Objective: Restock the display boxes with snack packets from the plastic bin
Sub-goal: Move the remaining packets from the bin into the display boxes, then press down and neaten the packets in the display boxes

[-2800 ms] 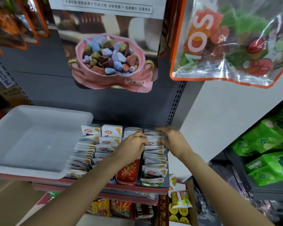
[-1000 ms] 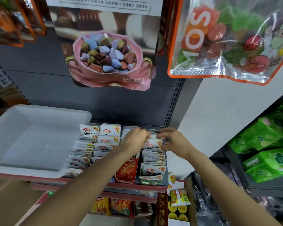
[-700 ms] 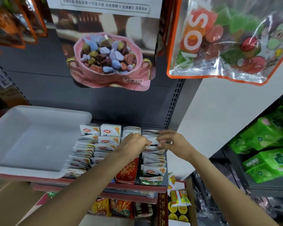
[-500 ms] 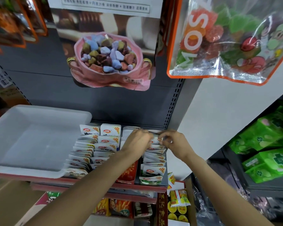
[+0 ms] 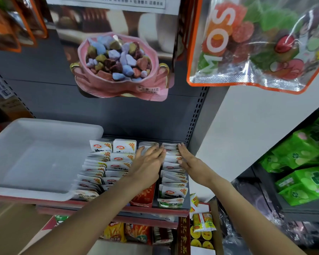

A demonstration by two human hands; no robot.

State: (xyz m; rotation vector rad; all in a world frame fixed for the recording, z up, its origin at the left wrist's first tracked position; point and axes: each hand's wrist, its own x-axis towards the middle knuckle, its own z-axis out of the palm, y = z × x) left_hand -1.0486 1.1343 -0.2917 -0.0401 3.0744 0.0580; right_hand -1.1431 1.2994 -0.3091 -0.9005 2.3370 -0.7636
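Rows of white snack packets (image 5: 116, 159) stand in display boxes on the shelf. My left hand (image 5: 147, 162) lies flat with straight fingers on the left side of the rightmost packet row (image 5: 173, 173). My right hand (image 5: 189, 160) presses the same row from its right side, fingers straight. A red display box front (image 5: 144, 196) shows below my left wrist. The white plastic bin (image 5: 35, 155) sits on the shelf to the left, with nothing visible inside it.
A pink candy bag (image 5: 120, 67) and a large clear gummy bag (image 5: 256, 43) hang above the shelf. Green packs (image 5: 306, 162) fill the shelves to the right. More snacks (image 5: 129, 232) sit on the lower shelf. A white pillar (image 5: 238, 135) flanks the shelf.
Both hands have let go of the packets they were pinching at the back of the right row and now lie flat with fingers stretched along its two sides.
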